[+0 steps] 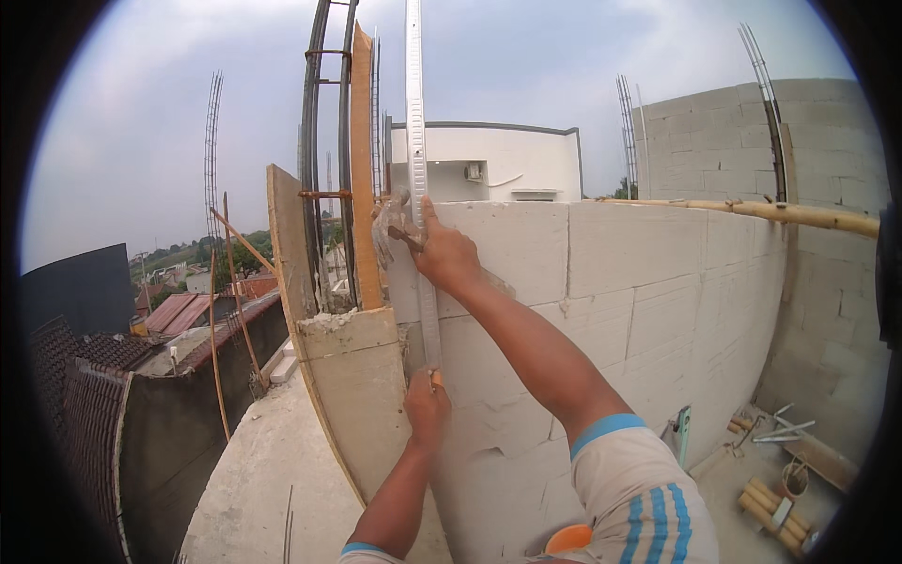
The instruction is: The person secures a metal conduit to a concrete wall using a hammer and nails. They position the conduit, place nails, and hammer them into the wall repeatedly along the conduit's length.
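Observation:
A long, straight silver metal strip (416, 122) with a ribbed face stands upright against the end of a pale block wall (507, 244). My right hand (446, 252) is closed at the strip around the wall's top course, with one finger pointing up along it. Beside these fingers is a grey, mortar-crusted object (387, 230) whose kind I cannot make out. Lower down, my left hand (427, 411) is closed around the strip's bottom end. A small orange piece (436, 378) shows at its fingertips.
Left of the strip, steel rebar (313, 141) rises beside an upright wooden board (362, 169) within formwork (289, 244). A bamboo pole (799, 214) crosses at the right. Below right lie bamboo pieces (775, 512), a bucket (795, 477) and a green level (683, 432). Roofs drop away at left.

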`<state>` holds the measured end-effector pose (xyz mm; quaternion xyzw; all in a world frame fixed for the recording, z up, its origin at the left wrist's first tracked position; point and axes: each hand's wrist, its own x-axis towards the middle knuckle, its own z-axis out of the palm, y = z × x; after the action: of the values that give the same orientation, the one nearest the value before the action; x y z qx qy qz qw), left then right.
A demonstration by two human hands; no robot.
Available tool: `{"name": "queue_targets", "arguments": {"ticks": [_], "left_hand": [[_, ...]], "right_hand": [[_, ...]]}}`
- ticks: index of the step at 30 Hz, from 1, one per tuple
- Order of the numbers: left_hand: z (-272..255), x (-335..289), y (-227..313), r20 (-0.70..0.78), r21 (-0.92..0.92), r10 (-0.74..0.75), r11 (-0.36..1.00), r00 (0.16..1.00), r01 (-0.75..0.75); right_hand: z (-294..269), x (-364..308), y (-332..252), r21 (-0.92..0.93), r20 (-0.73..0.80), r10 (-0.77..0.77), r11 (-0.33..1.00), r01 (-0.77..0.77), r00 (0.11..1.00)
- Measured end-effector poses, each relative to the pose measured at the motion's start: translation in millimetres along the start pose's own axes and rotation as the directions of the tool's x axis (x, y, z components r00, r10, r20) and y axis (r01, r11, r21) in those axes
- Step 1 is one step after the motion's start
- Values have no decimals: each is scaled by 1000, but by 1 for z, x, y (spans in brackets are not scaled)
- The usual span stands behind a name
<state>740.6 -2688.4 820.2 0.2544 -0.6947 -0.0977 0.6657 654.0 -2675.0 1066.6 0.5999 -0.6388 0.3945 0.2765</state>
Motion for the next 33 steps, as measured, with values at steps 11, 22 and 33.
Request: {"name": "queue_targets", "arguments": {"ticks": [11,22,33], "left_hand": [[-27,-64,-32,92,11,-188,982,978,187],[15,-59,-41,20,16,-118,993,993,118],[55,-60,-50,-158,29,-158,986,975,164]], "right_hand": [[3,-4,-4,53,-52,-23,998,26,998],[5,-5,11,61,-80,-48,997,52,996],[-4,-8,8,105,-2,-27,994,27,1000]]}}
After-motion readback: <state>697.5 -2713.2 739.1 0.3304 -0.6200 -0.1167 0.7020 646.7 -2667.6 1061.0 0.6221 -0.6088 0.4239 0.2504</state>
